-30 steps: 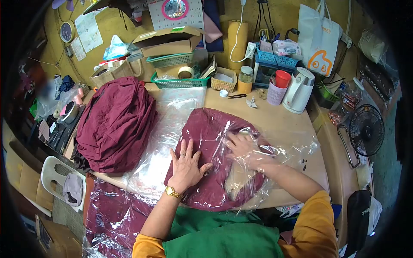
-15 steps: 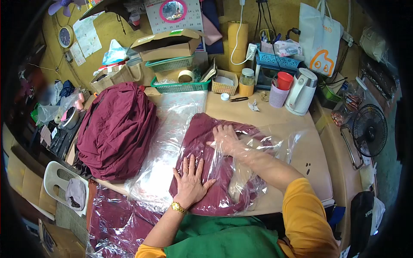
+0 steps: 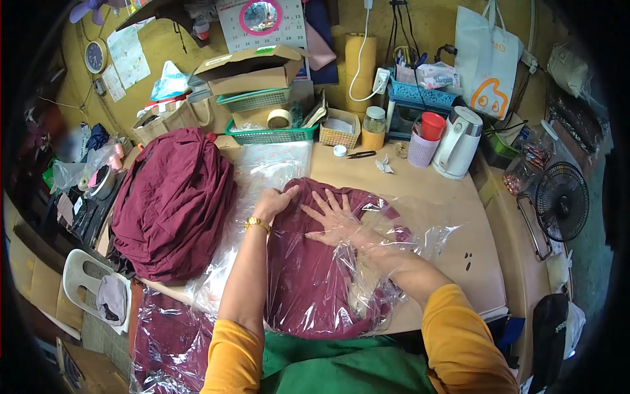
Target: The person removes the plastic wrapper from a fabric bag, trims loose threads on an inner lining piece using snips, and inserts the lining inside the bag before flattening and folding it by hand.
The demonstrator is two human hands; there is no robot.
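A maroon garment (image 3: pixel 308 282) lies inside a clear plastic bag (image 3: pixel 430 243) on the table in front of me. My left hand (image 3: pixel 274 201) is at the bag's upper left corner, thumb out along the edge; its other fingers are mostly hidden from view. With fingers spread, my right hand (image 3: pixel 333 220) lies flat on the upper part of the garment, its wrist and forearm seen through the loose plastic. Flat clear plastic bags (image 3: pixel 252 177) lie to the left, beside a big heap of maroon cloth (image 3: pixel 174 203).
Behind are a green basket (image 3: pixel 272 136), a jar (image 3: pixel 374 128), black snips (image 3: pixel 361 155), a red cup (image 3: pixel 431 125) and a white kettle (image 3: pixel 457 141). A fan (image 3: pixel 561 201) stands right. Plastic-wrapped maroon cloth (image 3: pixel 172 335) hangs at the lower left, near a white chair (image 3: pixel 82 279).
My left hand has moved up from the garment's middle to the bag's upper left corner. My right hand first moved up and left, then spread its fingers flat on the garment.
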